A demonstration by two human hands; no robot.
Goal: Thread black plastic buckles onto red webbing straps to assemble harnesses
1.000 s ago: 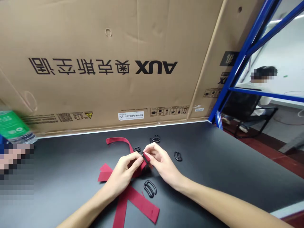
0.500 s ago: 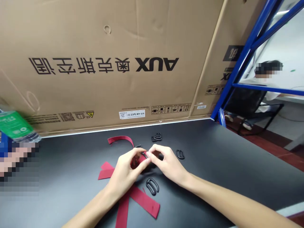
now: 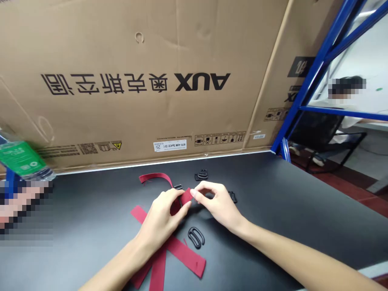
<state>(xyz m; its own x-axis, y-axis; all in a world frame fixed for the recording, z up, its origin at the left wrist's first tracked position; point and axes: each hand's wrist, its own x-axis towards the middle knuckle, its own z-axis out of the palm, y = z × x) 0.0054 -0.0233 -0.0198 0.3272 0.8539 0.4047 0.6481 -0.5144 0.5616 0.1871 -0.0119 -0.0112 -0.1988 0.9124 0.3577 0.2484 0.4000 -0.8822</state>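
Between thumb and fingers, my left hand (image 3: 162,216) grips a red strap (image 3: 186,196) close to its end. My right hand (image 3: 220,206) pinches the tip of that same strap from the right. A black buckle (image 3: 178,187) shows just above the left fingertips, and a dark edge against the strap is partly covered by the fingers. Other red strips (image 3: 190,258) lie crossed under and in front of my left forearm. A black hook-shaped clip (image 3: 196,237) rests on the table below the hands. Another black clip (image 3: 233,197) is half hidden behind my right hand.
Several small black fittings (image 3: 201,175) lie beyond the hands on the dark table (image 3: 273,210). A large cardboard box (image 3: 136,117) stands along the back edge. A plastic bottle with a green label (image 3: 22,159) is at left. Past the blue frame (image 3: 312,85), a person sits on a chair.
The red strap's end now stands out between my fingertips, where it was mostly hidden before. My right hand has shifted slightly right, partly covering the clip beside it.
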